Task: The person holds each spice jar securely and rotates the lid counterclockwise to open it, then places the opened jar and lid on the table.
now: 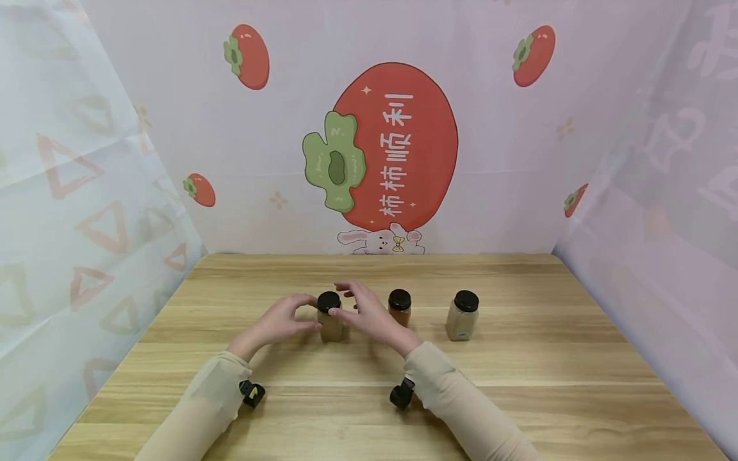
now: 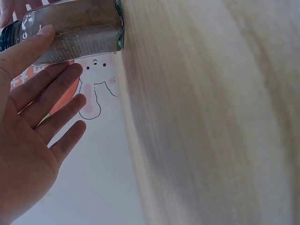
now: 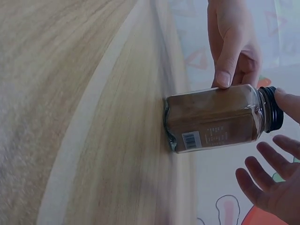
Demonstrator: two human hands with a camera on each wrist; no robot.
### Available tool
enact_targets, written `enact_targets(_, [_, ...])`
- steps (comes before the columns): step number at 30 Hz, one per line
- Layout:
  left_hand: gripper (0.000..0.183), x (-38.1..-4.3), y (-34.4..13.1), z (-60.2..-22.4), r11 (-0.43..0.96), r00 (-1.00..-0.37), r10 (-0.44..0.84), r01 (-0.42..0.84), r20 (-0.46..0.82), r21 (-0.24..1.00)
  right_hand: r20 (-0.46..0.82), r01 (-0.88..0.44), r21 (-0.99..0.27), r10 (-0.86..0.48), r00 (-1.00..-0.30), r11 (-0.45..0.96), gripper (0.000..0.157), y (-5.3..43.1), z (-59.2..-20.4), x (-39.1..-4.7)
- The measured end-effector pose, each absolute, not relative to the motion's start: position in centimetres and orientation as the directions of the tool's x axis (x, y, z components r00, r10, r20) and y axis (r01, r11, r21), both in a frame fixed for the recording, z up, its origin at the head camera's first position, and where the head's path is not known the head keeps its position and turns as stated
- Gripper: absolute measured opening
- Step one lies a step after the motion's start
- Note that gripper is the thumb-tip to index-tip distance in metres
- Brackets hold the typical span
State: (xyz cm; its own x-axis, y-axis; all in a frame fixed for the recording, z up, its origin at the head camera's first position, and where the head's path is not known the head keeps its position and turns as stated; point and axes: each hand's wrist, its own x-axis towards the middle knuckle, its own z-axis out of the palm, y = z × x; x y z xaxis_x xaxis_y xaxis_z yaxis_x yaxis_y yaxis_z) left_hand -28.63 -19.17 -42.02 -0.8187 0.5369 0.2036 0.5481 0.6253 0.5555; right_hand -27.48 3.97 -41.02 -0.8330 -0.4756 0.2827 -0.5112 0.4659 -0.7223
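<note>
A glass spice jar (image 1: 331,329) of brown powder with a black lid (image 1: 329,299) stands upright between both hands. At its left side, the left hand (image 1: 279,320) has its thumb tip against the glass. Its other fingers extend loosely, spread toward the far side, as the left wrist view shows for this hand (image 2: 35,119). From the right comes the right hand (image 1: 375,318), its thumb tip at the lid's edge and its fingers apart behind the jar. In the right wrist view the jar (image 3: 211,122) has a barcode near its base, and the right hand's fingers (image 3: 267,176) are spread.
A jar of reddish-brown powder (image 1: 400,315) stands just behind the right hand, partly hidden by it. Farther right is a jar of pale beige powder (image 1: 462,323), also black-lidded. The wooden table (image 1: 323,416) meets a printed cloth backdrop (image 1: 490,211) at the back.
</note>
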Motion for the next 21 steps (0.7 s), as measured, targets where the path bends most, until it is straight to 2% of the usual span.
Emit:
enact_targets(13, [0.038,-28.5,-19.2,-41.9,0.622,-0.819,0.537,0.546,0.202,0.561,0.344,-0.461,-0.666,-0.307,-0.887,0.587,0.05,2.9,-40.9,-26.0])
enact_targets(21, [0.036,-28.5,-19.1,-41.9,0.612,-0.813,0.543,0.554,0.209,0.565,0.375,-0.471,-0.668,-0.287,-0.882,0.576,0.046,2.5,-41.1,-25.9])
